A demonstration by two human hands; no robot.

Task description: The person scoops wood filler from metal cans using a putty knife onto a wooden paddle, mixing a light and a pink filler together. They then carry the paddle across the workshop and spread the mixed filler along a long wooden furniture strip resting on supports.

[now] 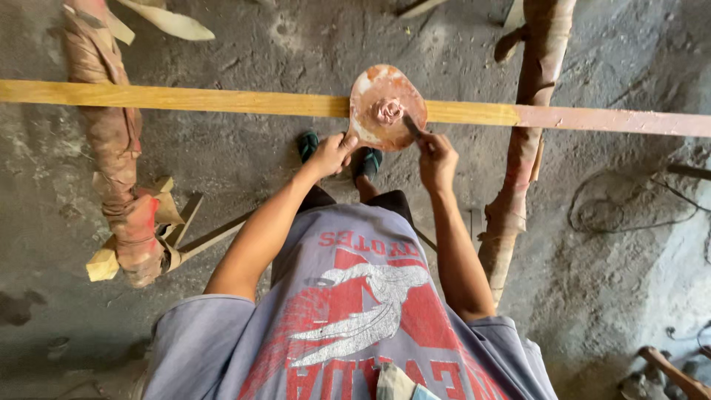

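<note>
My left hand (332, 154) grips the lower edge of a flat, rounded board (366, 111) smeared with reddish-brown putty. A pinkish lump of putty (388, 110) sits in the middle of the board. My right hand (437, 159) holds a small putty knife (412, 127) whose tip touches the board just beside the lump. Both hands are raised in front of a long wooden slat (185, 98) that runs left to right; the right part of the slat (607, 119) is coated in the reddish putty.
Two putty-caked sawhorse supports (111, 148) (529, 111) carry the slat. A dusty grey concrete floor (244, 44) lies below. My sandalled feet (308, 144) show under the board. Coiled wire (629, 211) lies at right, wood offcuts (172, 22) at top left.
</note>
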